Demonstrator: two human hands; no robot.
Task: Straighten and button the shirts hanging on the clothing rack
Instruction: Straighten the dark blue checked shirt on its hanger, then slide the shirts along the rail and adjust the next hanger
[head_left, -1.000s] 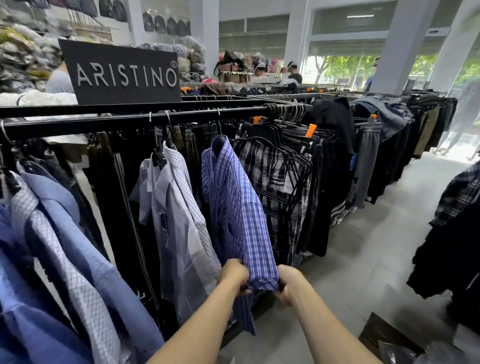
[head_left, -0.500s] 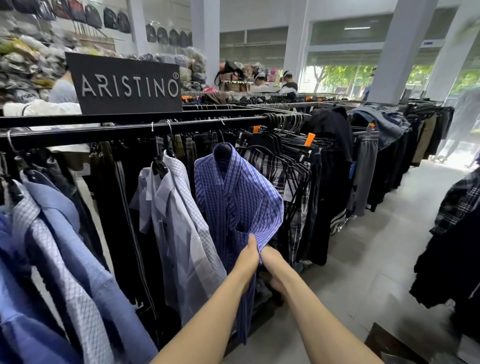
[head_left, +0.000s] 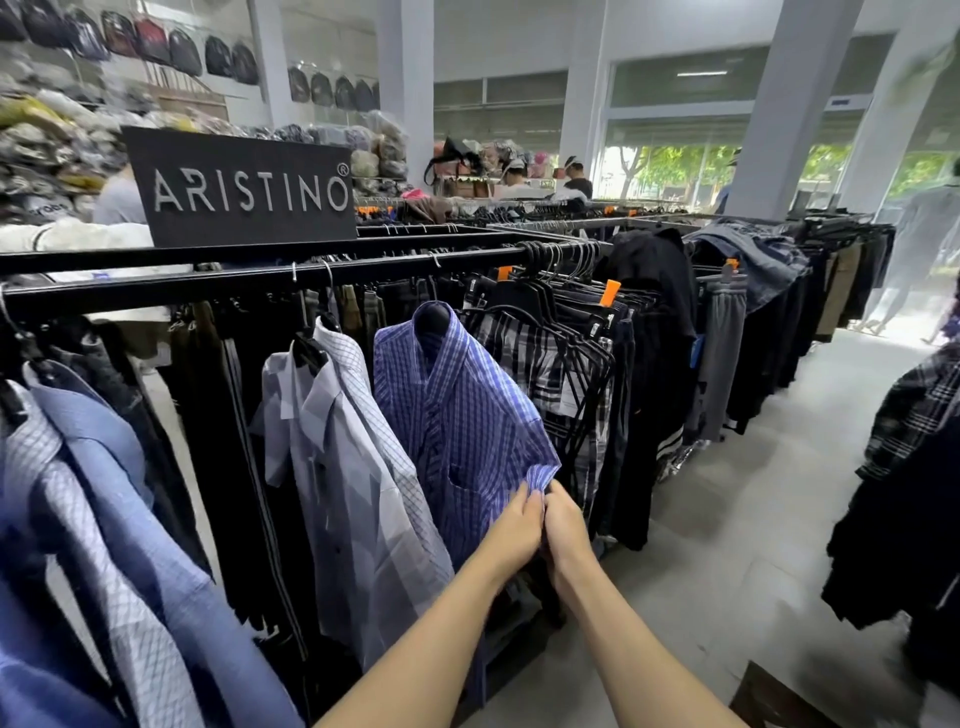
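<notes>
A blue plaid short-sleeved shirt (head_left: 462, 410) hangs on a black hanger from the black clothing rack (head_left: 208, 285), its front turned toward me. My left hand (head_left: 514, 527) and my right hand (head_left: 563, 525) meet at the hem of its right sleeve, and both pinch the folded cuff between fingers and thumb. To its left hang a pale checked shirt (head_left: 363, 415) and a light grey shirt (head_left: 317, 467), and further left several blue shirts (head_left: 119, 519).
A black ARISTINO sign (head_left: 244, 187) stands on the rack. Dark trousers and plaid garments (head_left: 561, 364) fill the rail to the right. More dark clothes (head_left: 909, 467) hang at the far right across a tiled aisle (head_left: 727, 519). People stand in the background.
The shirt has swung round so its front faces me. Both hands rose from the lower hem to the sleeve cuff and came together there.
</notes>
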